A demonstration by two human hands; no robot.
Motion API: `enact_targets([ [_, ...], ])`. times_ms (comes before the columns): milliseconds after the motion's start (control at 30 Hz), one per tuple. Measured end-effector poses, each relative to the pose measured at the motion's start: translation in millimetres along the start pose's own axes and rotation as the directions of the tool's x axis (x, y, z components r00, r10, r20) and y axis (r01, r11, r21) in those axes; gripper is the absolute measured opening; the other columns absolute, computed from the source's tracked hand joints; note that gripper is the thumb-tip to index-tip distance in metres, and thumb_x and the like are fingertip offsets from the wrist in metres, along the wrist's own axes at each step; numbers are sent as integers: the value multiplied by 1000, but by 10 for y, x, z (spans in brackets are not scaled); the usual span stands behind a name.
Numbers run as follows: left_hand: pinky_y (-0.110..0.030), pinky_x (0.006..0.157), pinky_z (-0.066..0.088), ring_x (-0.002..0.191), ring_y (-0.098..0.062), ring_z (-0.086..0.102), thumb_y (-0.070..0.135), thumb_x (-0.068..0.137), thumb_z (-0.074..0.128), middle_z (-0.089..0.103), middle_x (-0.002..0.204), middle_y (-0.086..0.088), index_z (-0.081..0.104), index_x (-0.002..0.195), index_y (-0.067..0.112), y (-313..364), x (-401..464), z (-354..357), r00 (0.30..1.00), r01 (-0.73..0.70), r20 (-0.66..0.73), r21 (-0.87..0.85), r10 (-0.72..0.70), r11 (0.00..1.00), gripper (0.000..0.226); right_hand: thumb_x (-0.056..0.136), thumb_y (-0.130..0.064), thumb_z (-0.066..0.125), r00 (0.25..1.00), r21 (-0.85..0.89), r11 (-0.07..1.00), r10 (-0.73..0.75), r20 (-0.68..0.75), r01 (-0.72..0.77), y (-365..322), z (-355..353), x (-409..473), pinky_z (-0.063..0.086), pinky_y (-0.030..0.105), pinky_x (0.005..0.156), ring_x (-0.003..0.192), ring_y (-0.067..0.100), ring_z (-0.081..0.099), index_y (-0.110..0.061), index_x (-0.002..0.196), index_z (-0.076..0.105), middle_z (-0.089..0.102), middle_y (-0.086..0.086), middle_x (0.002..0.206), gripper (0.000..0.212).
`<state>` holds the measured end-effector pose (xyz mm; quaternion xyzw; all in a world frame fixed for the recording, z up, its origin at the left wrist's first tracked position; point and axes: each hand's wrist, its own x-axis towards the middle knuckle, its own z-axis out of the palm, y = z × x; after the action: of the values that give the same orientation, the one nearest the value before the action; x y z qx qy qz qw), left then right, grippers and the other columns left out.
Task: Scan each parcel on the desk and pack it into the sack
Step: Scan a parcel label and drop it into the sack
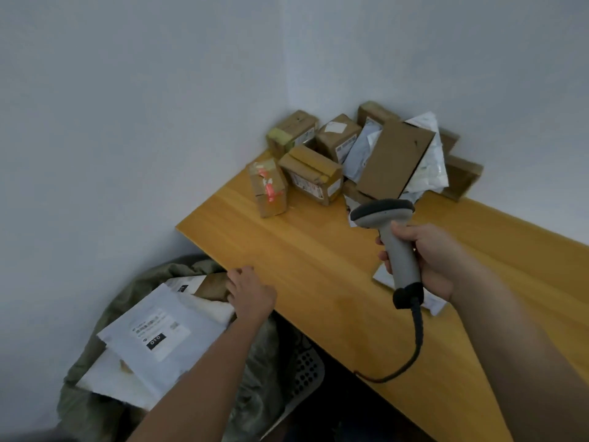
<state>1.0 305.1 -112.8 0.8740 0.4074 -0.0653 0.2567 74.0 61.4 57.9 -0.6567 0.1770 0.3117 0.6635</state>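
From the head view I see my right hand (427, 256) wrapped around the grey plastic scanner (393, 237), its coiled cable trailing over the desk's edge. My left hand (251, 293) reaches down onto a brown cardboard parcel (212, 285) in the olive fabric sack (95, 406); whether it grips it I cannot tell. Taped cardboard boxes (310, 173) and glossy mailers crowd the far corner of the smooth wooden desk (306, 266), with open wood between.

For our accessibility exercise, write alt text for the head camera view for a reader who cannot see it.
A right hand grips a grey barcode scanner over a wooden desk, while the left hand lowers a brown parcel into a green sack holding white mailers. Unpacked cardboard parcels are piled in the desk's far corner.
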Motion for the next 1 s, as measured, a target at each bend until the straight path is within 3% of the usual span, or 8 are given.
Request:
enact_targets([
  [167,-44,98,42,126,-32,36,18,92,58,28,138,-9,37,136,14,868,-185,517,940,-332,99,57,326,941,49,102,-25,51,989,143,990,18,-146,3,-40,-869,73,52,35,64,75,22,61,-1,119,54,60,15,96,30],
  [300,-39,99,43,128,-24,39,25,92,58,31,145,-2,34,143,19,1483,-408,1060,794,-587,260,91,549,805,57,102,-28,50,974,205,979,39,-224,8,12,-1504,153,50,34,61,70,22,59,0,125,52,60,15,88,36],
  [433,-44,119,17,148,-24,11,27,90,59,9,162,3,18,153,30,1914,-595,1545,602,-767,529,172,599,618,75,103,-27,49,964,222,975,65,-258,-7,68,-1968,308,49,36,62,70,23,58,2,130,50,59,15,87,40],
  [500,-46,121,4,150,-27,-3,30,90,60,-3,163,4,11,154,35,1993,-651,1757,571,-791,615,234,544,566,80,103,-27,48,961,229,973,80,-264,-18,106,-2135,395,50,36,63,72,23,59,1,130,50,59,14,90,38],
  [633,-51,120,-2,148,-35,-14,36,92,58,-12,163,-1,7,154,39,1980,-732,1992,610,-762,646,316,460,566,81,103,-28,48,963,217,974,112,-243,-58,175,-2322,534,50,37,65,75,24,59,-2,131,49,59,14,93,38],
  [800,-52,117,16,141,-35,11,42,89,58,6,159,-1,11,151,45,1883,-736,2004,668,-722,584,361,460,590,79,103,-26,48,969,158,979,155,-193,-125,198,-2260,680,50,36,64,74,23,59,-3,130,49,56,14,96,35],
  [900,-49,114,20,135,-29,22,54,87,53,16,152,-1,20,149,46,1880,-740,1933,720,-659,523,309,457,685,71,103,-25,49,979,81,985,161,-126,-152,181,-2146,719,50,35,65,72,21,59,-4,127,50,57,13,91,32],
  [1000,-44,108,26,131,-28,26,57,85,58,21,144,-3,27,148,33,1847,-729,1910,866,-467,303,205,398,860,75,103,-25,49,989,0,991,132,-70,-132,132,-2033,701,51,33,66,71,18,61,-5,121,53,58,11,95,28],
])
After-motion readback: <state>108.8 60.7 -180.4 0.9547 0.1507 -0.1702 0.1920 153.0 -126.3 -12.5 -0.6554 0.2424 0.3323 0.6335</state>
